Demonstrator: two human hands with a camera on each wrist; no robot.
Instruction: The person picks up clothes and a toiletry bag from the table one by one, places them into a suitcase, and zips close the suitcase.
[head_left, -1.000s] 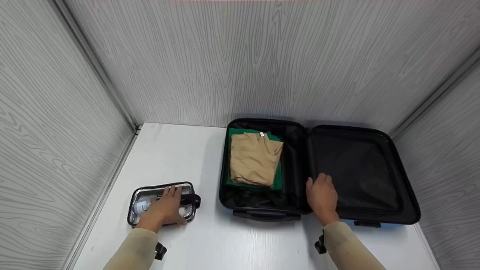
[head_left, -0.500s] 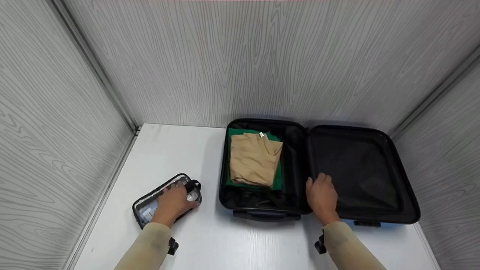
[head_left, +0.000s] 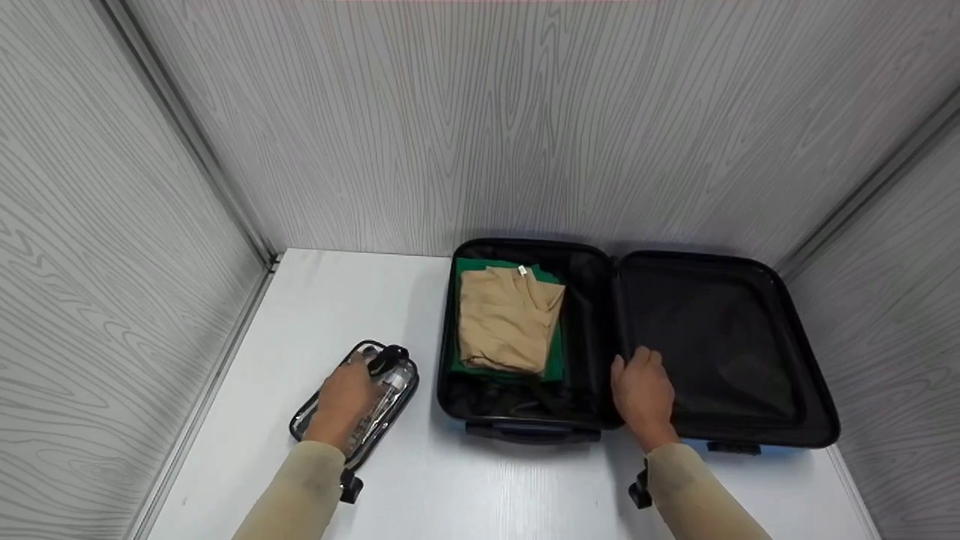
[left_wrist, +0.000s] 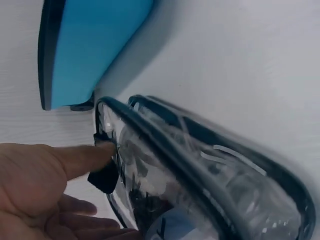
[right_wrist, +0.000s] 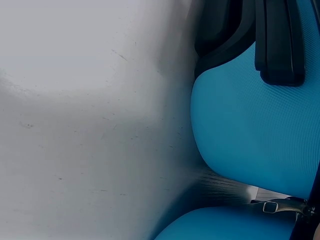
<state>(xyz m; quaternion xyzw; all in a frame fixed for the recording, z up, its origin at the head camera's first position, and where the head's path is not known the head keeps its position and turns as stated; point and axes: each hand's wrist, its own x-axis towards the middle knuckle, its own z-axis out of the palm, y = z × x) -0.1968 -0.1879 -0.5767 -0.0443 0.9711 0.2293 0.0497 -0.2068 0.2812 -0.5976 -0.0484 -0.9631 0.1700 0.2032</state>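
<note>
A clear toiletry bag [head_left: 396, 390] with black piping and a black strap [head_left: 387, 360] is on the white table, bottles and other small items showing through it. My left hand [head_left: 346, 397] grips it. In the left wrist view the thumb [left_wrist: 85, 159] lies at the strap and the fingertips reach the bag's side. A blue suitcase [head_left: 535, 421] with a black lining lies unfolded to the right. My right hand [head_left: 643, 388] holds its inner rim near the hinge, thumb and fingers on either side. Folded beige clothing [head_left: 506, 319] rests on green fabric [head_left: 555, 364] in the left half.
The suitcase's right half [head_left: 712, 337] lies flat beside the packed half. A carry handle [head_left: 532, 433] sticks out at the front of the left half. Grey wood-grain panels [head_left: 480, 135] enclose the table [head_left: 360, 292] at the back and both sides.
The toiletry bag has turned counterclockwise and shifted right toward the suitcase, with my left hand on it. My right hand and the suitcase stay where they were.
</note>
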